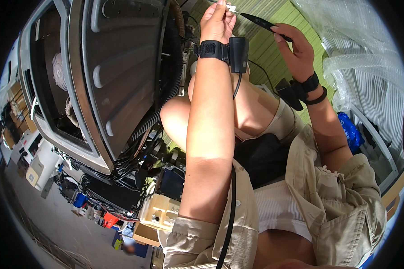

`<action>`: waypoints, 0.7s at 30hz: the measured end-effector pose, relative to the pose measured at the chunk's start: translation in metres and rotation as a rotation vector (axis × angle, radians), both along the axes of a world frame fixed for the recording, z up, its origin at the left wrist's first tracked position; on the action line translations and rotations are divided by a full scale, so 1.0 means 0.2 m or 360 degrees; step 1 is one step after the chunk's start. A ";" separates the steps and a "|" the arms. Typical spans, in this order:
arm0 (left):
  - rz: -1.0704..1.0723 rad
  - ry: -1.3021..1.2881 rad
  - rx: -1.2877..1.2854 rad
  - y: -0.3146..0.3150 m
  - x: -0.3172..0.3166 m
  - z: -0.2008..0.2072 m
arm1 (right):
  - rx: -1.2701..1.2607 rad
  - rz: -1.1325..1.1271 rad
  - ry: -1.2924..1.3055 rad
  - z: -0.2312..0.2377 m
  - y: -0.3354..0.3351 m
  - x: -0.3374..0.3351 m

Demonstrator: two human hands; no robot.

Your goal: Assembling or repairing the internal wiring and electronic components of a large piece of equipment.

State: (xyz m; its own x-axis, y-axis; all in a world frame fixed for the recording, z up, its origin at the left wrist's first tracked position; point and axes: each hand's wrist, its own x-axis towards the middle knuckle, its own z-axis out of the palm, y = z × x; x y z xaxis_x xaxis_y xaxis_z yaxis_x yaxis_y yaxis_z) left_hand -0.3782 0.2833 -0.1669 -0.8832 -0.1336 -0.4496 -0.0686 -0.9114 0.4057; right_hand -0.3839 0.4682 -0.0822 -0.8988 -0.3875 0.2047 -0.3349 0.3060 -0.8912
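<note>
Right, so the nearest part is the person's open beige shirt (274, 188), below the black pen-shaped tool (258, 20), my landmark. The right hand (296, 49) has its thumb and fingers clamped on the tool's rear end; the left hand (215, 24), just left of the tool, pinches a small white piece (230, 8) at its tip. Whether tip and piece touch, I can't tell. A black strap with a box (239, 54) sits on the left wrist. Beneath the tool spreads a green striped mat (276, 56). Left of it stands a large grey metal casing (125, 62); right of it hangs clear bubble wrap (359, 27). Farther off, below and well left, an orange-red item (110, 219) lies among clutter.
</note>
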 end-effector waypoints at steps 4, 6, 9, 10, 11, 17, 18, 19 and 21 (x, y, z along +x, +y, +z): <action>0.0004 -0.0022 0.0004 0.00 0.00 0.00 | 0.0159 -0.0019 0.0070 0.02 -0.01 0.02; 0.0007 -0.0012 -0.0010 0.00 0.00 -0.01 | 0.0234 -0.0037 0.0161 0.02 -0.01 0.02; 0.0004 0.0008 -0.0024 -0.01 0.00 -0.01 | 0.0247 -0.0028 0.0240 0.02 -0.02 0.02; 0.0001 0.0020 -0.0026 -0.01 0.00 -0.01 | 0.0247 -0.0028 0.0240 0.02 -0.02 0.02; 0.0001 0.0020 -0.0026 -0.01 0.00 -0.01 | 0.0262 -0.0016 0.0284 0.02 -0.02 0.02; 0.0103 -0.0096 -0.0026 0.01 -0.01 0.01 | 0.0345 0.0028 0.0461 0.02 0.00 0.01; 0.0119 -0.0110 -0.0025 0.01 -0.01 0.01 | 0.0378 0.0036 0.0515 0.03 0.00 0.01; 0.0134 -0.0125 -0.0024 0.02 -0.01 0.01 | 0.0377 0.0038 0.0512 0.03 0.01 0.00; 0.0096 -0.0060 -0.0024 0.01 -0.01 0.00 | 0.0397 0.0075 0.0546 0.03 0.01 0.00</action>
